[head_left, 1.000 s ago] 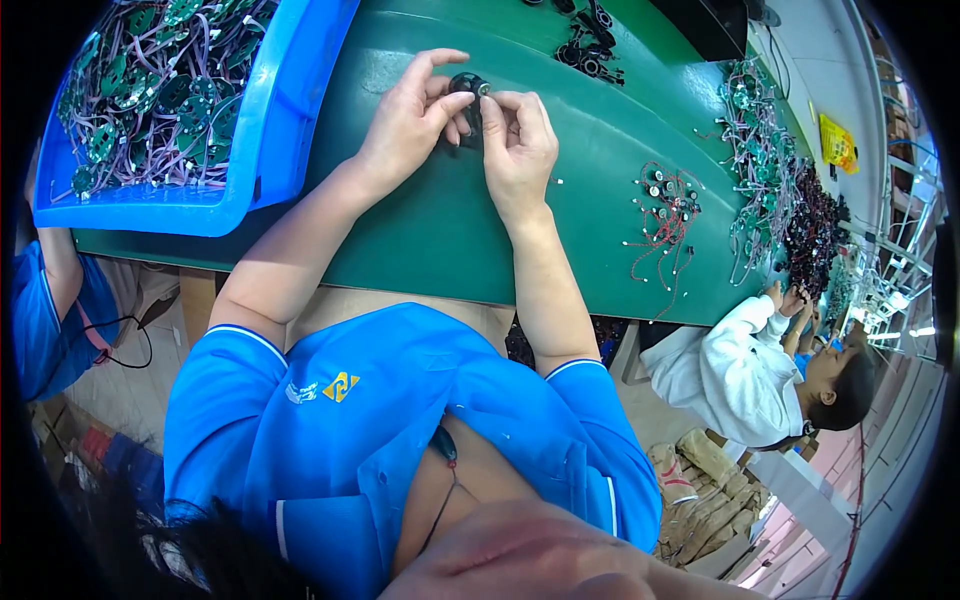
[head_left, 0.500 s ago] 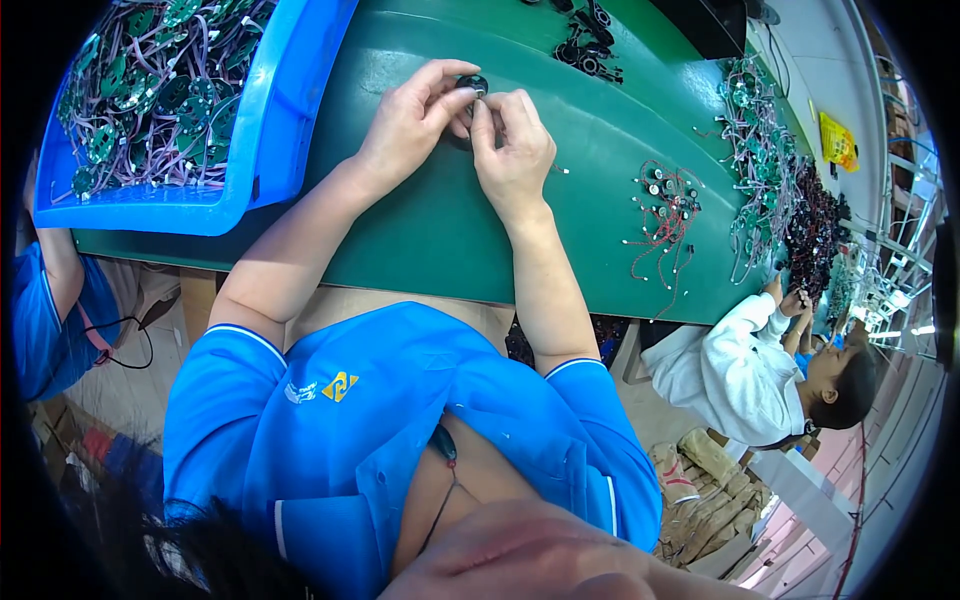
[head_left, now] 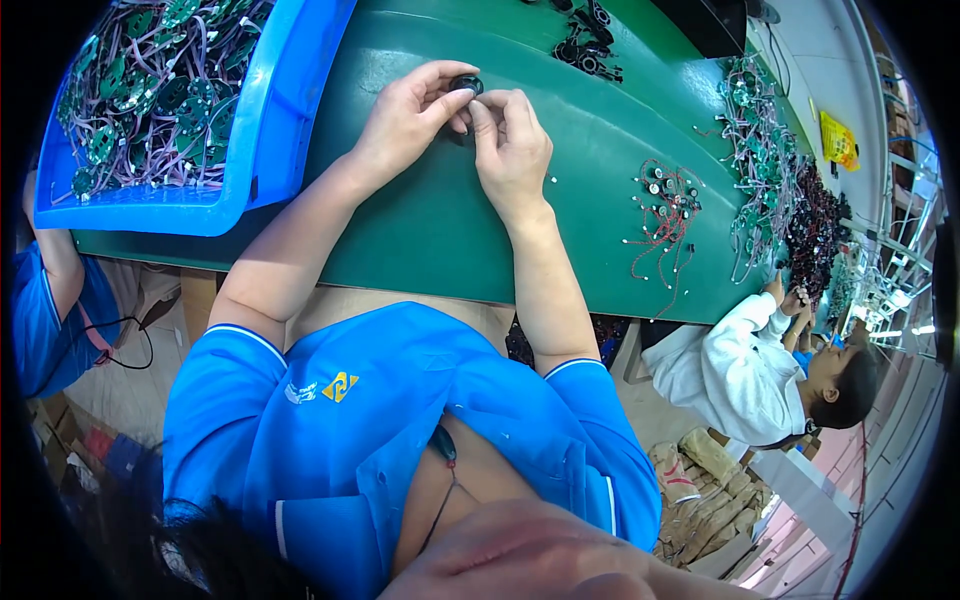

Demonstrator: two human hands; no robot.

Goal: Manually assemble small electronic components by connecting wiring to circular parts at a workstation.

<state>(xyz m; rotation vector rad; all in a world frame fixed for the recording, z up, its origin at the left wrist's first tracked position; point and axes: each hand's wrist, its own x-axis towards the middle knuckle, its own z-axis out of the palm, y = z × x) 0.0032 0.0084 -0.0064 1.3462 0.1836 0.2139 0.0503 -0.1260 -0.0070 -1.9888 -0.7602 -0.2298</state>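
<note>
My left hand [head_left: 400,125] holds a small round black plastic part [head_left: 466,84] between thumb and fingers, above the green tabletop [head_left: 420,240]. Close against it on the right, my right hand [head_left: 512,150] has its thumb and forefinger pinched together at the part's lower edge. Whatever lies between those right fingertips is too small and covered to make out. A tiny white connector [head_left: 553,179] shows just beside the right hand; its lead, if any, is hidden.
A blue bin [head_left: 245,190] of green circuit boards with wires stands at left. Small round components with red wires [head_left: 665,205] lie at right, black plastic parts [head_left: 590,45] at the back. More wired boards [head_left: 750,150] line the far right, near a person in a light top [head_left: 725,370].
The round black part has shifted slightly left and its face is turned more upward. My right hand has moved a little left, and the white connector beside it has shifted left and nearer.
</note>
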